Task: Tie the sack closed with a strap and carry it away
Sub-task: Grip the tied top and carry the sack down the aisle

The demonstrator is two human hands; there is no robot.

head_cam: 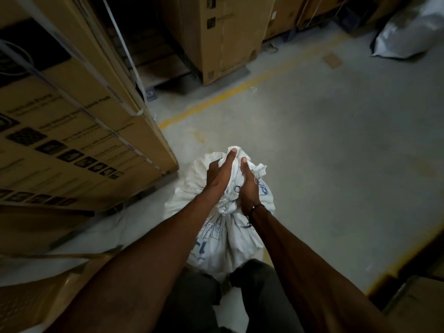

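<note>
1. Sack [223, 236]: white woven fabric with blue print, full and bulging, standing on the grey floor [324, 145] between the person's knees.
2. Grip: left hand [219, 174] and right hand [249, 188] both clench the gathered neck, above the body.
3. Contents hidden.

Single head-mounted wide-angle view, aimed forward and steeply down. Both forearms enter from 6 o'clock, close to the lens. The concrete floor [336, 140] fills the centre and 3 o'clock; stacked cardboard cartons [72, 131] stand near at 9 o'clock, wide-angle curvature bending their edges.
</note>
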